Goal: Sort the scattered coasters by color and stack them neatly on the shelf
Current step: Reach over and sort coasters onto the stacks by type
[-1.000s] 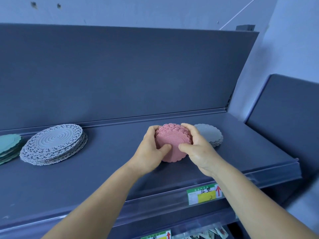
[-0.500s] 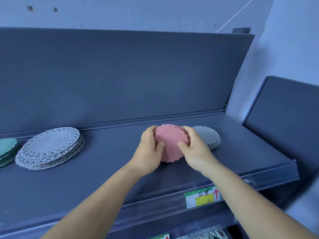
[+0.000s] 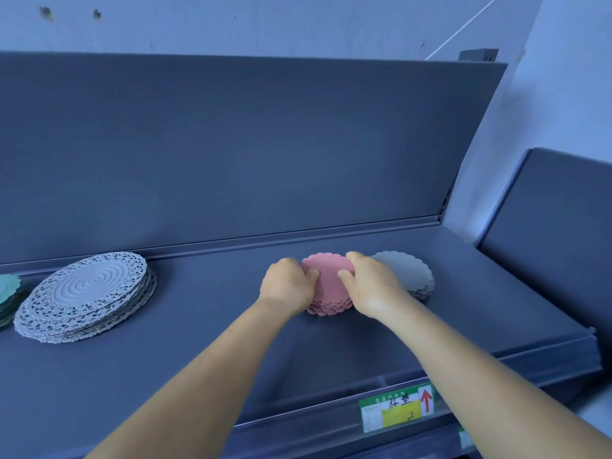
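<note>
Pink coaster stack [image 3: 328, 276]: sits on the shelf [image 3: 231, 326], clasped between left hand [image 3: 287, 283] and right hand [image 3: 372, 286], fingers curled round opposite rims, thumbs on top. Likely light, thin, flexible; best held by the edges. Grey scalloped stack [image 3: 410, 276] lies just beyond the right fingers.

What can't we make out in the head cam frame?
- Pink stack: its sides, hidden by the left hand and right hand.
- Small grey stack: left part behind the right hand.
- Green stack: cut by the left edge.
- Price label: print too small.
- Coaster counts: layers too thin.
</note>
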A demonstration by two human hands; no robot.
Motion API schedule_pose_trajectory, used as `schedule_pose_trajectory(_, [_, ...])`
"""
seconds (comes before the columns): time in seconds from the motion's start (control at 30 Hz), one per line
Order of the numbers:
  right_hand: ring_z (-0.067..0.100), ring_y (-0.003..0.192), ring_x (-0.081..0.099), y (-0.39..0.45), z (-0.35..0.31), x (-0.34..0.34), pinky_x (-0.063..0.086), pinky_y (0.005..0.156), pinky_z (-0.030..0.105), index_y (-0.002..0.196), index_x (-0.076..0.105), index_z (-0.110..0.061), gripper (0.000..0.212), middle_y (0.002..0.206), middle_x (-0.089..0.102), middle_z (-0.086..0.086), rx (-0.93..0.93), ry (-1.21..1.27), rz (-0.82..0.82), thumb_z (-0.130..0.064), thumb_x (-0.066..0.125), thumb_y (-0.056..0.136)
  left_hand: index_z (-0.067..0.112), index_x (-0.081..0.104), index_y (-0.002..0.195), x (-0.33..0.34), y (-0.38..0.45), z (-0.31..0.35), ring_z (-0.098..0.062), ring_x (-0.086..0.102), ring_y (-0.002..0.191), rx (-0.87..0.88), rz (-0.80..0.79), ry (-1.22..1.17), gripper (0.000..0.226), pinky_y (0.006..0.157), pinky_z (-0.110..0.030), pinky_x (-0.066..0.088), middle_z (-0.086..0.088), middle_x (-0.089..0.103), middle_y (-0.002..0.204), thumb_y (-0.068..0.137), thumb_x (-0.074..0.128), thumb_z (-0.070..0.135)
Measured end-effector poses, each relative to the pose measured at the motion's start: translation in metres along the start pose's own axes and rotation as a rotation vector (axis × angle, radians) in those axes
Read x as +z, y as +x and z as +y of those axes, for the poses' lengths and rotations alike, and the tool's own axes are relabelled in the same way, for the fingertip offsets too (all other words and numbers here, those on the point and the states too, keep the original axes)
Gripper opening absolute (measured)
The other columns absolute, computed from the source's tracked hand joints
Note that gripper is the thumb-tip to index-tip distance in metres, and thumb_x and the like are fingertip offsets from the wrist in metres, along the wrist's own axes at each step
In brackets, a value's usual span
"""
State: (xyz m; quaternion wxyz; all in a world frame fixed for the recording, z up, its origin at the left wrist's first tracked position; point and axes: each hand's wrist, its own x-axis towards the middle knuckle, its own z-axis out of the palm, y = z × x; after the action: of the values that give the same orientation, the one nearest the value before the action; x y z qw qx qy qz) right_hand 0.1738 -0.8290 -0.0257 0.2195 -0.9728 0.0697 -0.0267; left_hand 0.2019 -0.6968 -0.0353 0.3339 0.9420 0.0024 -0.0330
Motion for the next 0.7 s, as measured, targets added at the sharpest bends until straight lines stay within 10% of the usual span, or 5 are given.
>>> schedule_pose_trajectory(0.17, [0.031,0.105,0.055,0.0,-0.006,0.004,0.038,0.074,0.033,0.112,0.045,-0.006,0.025,0.114,0.059,0.014,-0.02,-0.09,-0.058,-0.026,0.033,0.1,0.009,0.046,0.073,0.005,0.001,-0.001,-0.035,0.055,0.102,-0.032,0.024,0.046,0.031,0.067,-0.032,0.041,-0.017,0.056,0.114,0.094,0.044,0.032])
schedule_pose_trajectory(0.7, [0.018,0.139,0.023,-0.042,-0.012,-0.009,0.023,0.111,0.029,0.14,0.031,-0.011,0.042,0.148,0.032,-0.001,-0.344,-0.098,0.018,-0.026,0.032,0.101,0.01,0.045,0.103,-0.019,-0.054,-0.004,-0.024,0.045,0.106,0.231,0.205,0.361,0.021,0.073,-0.03,0.038,-0.005,0.049,0.11,0.099,0.036,0.028])
